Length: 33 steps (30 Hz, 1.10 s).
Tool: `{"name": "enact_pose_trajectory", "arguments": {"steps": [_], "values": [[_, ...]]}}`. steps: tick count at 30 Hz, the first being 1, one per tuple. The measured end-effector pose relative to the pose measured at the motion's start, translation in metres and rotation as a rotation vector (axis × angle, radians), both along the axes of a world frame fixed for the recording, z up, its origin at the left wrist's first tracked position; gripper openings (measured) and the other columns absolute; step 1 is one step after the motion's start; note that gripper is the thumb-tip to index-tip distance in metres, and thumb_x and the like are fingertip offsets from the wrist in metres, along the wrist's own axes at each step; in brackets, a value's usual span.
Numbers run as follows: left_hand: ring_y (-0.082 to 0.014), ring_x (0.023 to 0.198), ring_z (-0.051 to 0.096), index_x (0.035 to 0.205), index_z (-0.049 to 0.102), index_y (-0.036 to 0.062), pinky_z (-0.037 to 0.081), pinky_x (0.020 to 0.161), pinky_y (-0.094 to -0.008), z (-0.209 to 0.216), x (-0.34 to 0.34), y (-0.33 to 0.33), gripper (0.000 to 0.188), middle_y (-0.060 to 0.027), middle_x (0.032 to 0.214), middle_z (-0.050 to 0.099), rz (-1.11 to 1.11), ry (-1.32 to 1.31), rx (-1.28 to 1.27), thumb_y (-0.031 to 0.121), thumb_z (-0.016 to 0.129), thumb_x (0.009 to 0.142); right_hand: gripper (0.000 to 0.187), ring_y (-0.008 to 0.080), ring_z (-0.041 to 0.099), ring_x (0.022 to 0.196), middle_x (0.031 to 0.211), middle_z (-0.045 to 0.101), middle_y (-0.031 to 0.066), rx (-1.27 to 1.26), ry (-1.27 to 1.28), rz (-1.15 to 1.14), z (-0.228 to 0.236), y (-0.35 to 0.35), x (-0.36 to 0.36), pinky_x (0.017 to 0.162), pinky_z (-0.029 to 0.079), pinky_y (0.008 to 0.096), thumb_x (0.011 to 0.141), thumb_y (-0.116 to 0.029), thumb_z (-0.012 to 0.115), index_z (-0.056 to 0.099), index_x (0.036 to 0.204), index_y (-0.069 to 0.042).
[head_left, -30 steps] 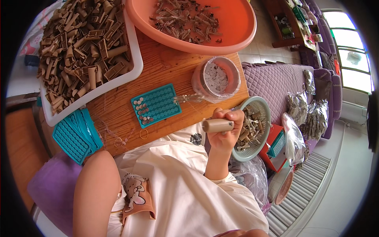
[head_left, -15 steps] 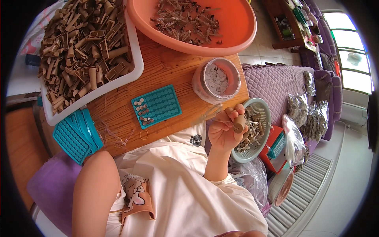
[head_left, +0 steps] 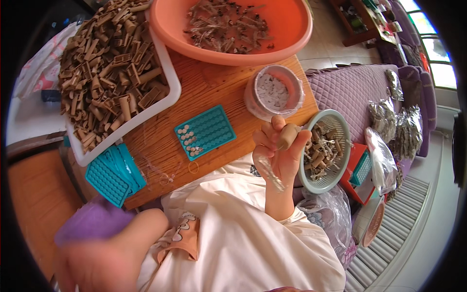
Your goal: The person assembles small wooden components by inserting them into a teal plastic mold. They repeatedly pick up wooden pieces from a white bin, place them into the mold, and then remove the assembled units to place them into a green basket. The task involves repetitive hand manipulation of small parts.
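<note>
My right hand (head_left: 282, 151) is raised over the table's front right corner, its fingers and thumb closed round a short brown cardboard tube (head_left: 289, 136). A clear, crinkled plastic strip (head_left: 270, 174) hangs by the palm and wrist; where it is attached I cannot make out. Just right of that hand is a grey-green basket (head_left: 344, 168) of brown tubes and pale scraps. At the lower left my left hand (head_left: 92, 265) is a motion blur close to a bare knee, its fingers too smeared to read. A teal tray (head_left: 214, 134) on the table has small pale discs in its left-hand wells.
Beyond the teal tray are a white tub (head_left: 171, 92) heaped with brown pieces, an orange basin (head_left: 233, 59) with dark-tipped strips, and a bucket (head_left: 249, 104) of pale bits. Stacked teal trays (head_left: 109, 180) overhang the table's left edge. A rubber band (head_left: 193, 168) lies nearby.
The view has shifted. My left hand has come into sight at the lower left. My right hand has tilted the tube, and the clear strip has swung from left of the fingers down toward the wrist.
</note>
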<state>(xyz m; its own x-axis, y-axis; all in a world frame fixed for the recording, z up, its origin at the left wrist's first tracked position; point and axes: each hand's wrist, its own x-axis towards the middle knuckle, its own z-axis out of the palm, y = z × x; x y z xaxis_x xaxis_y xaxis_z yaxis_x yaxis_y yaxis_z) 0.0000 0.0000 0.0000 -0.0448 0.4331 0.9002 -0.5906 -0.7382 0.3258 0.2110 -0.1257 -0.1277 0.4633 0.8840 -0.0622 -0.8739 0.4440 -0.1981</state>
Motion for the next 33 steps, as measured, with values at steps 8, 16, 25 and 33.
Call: {"name": "enact_pose_trajectory", "arguments": {"steps": [8, 16, 25, 33], "values": [[-0.0190, 0.063, 0.054, 0.079, 0.056, 0.0034, 0.046, 0.055, -0.0278, -0.095, 0.069, -0.019, 0.052, -0.0049, 0.072, 0.054, 0.173, 1.094, 0.106, 0.055, 0.058, 0.069, 0.042, 0.0075, 0.031, 0.054, 0.062, 0.036, -0.0015, -0.450, -0.613, -0.151, 0.004, 0.017, -0.034, 0.043, 0.026, 0.0200, 0.082, -0.049, 0.048, 0.040, 0.075, -0.008], [-0.0162, 0.047, 0.045, 0.063, 0.049, 0.0071, 0.039, 0.042, -0.0276, -0.111, 0.065, -0.019, 0.036, -0.0022, 0.056, 0.042, 0.283, 1.032, 0.178, 0.039, 0.058, 0.076, 0.039, 0.0056, 0.030, 0.058, 0.064, 0.036, -0.0024, -0.584, -0.814, -0.207, -0.005, 0.023, -0.050, 0.049, 0.025, 0.0207, 0.084, -0.039, 0.051, 0.040, 0.067, -0.006], [-0.0145, 0.040, 0.036, 0.047, 0.038, 0.0109, 0.031, 0.037, -0.0262, -0.123, 0.060, -0.015, 0.045, -0.0006, 0.048, 0.030, 0.349, 0.939, 0.211, 0.041, 0.054, 0.077, 0.033, 0.0045, 0.031, 0.056, 0.059, 0.039, -0.0026, -0.653, -1.085, -0.339, 0.006, 0.037, -0.059, 0.048, 0.027, 0.0204, 0.086, -0.023, 0.050, 0.041, 0.061, -0.003], [-0.0166, 0.045, 0.044, 0.056, 0.044, 0.0092, 0.037, 0.042, -0.0287, -0.133, 0.072, -0.028, 0.038, -0.0018, 0.053, 0.038, 0.230, 0.996, 0.071, 0.039, 0.056, 0.076, 0.019, 0.0047, 0.034, 0.054, 0.060, 0.043, -0.0019, -0.694, -0.912, -0.326, -0.014, 0.029, -0.045, 0.048, 0.029, 0.0197, 0.080, -0.006, 0.048, 0.045, 0.062, -0.003]]}}
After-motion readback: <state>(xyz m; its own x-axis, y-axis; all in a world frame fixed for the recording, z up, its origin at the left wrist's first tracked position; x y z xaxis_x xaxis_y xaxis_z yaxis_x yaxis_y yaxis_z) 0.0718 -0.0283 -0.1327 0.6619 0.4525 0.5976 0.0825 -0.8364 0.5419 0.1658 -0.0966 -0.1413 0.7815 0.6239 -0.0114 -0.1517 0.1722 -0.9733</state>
